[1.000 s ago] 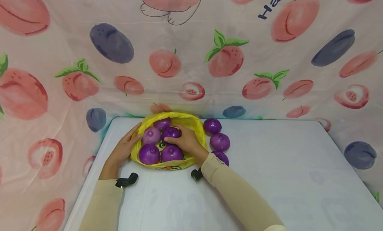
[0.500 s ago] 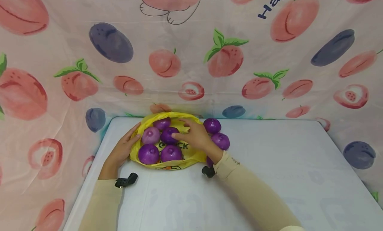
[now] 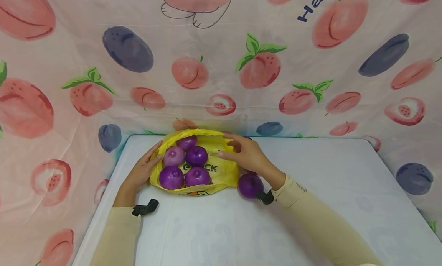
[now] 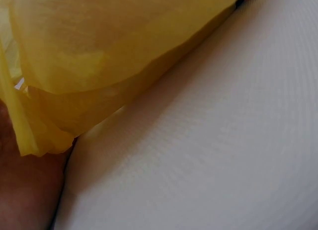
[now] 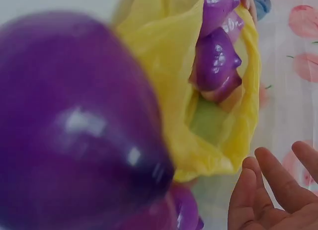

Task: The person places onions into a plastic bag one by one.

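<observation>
A: Head view first. What has just changed?

B: The right hand. A second ago it was on the dark purple onion inside the yellow plastic bag; now it is over the bag's right edge, fingers parted, no onion between them. The dark onion lies where it was, among four other purple onions in the bag.

A: Meaning what for the work?

B: I'd judge that onion released and the hand free. Loading looks unfinished: a near loose onion is on the white table, and a far loose onion shows only a sliver behind the hand.

A: And the left hand?

B: Unmoved, fingers fairly straight against the bag's left rim, probably steadying the mouth.

A: Left wrist view?

B: Part of that hand beneath a yellow fold, tabletop alongside. I can't tell its fingers there.

A: Right wrist view?

B: Right fingers spread, holding nothing, just outside the bag. A loose onion looms large at left, more purple behind it. Onions crowd the bag's far end; the near end seems to have room.
</observation>
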{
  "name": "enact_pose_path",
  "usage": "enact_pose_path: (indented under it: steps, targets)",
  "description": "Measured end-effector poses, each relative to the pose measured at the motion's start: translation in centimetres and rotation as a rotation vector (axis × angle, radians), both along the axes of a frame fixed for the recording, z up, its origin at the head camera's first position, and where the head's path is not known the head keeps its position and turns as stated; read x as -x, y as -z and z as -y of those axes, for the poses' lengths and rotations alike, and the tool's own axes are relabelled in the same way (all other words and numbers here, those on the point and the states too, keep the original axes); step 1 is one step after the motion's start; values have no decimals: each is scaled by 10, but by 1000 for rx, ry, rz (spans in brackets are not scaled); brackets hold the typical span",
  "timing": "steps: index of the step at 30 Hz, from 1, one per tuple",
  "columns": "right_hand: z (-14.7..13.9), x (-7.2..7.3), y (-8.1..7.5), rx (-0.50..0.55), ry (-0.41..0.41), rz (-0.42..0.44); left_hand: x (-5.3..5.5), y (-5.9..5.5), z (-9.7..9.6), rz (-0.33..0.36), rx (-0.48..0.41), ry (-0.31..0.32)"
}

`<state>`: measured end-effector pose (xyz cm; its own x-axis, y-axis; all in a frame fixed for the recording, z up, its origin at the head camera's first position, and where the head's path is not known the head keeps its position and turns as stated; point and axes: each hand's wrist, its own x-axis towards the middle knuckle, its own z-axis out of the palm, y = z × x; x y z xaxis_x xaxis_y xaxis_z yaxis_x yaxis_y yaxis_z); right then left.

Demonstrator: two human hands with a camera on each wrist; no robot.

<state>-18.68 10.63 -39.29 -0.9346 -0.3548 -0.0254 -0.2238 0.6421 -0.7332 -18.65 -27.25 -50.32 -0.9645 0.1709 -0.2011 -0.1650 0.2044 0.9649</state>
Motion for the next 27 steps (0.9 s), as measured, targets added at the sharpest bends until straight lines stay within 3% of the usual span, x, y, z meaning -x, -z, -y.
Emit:
enact_pose_path:
  steps: [21, 27]
  targets:
    - [-63, -28, 19, -32, -81, -66, 0, 0, 1, -14, 0, 12]
    - [-77, -38, 22, -30, -107, -39, -1, -1, 1, -12, 9, 12]
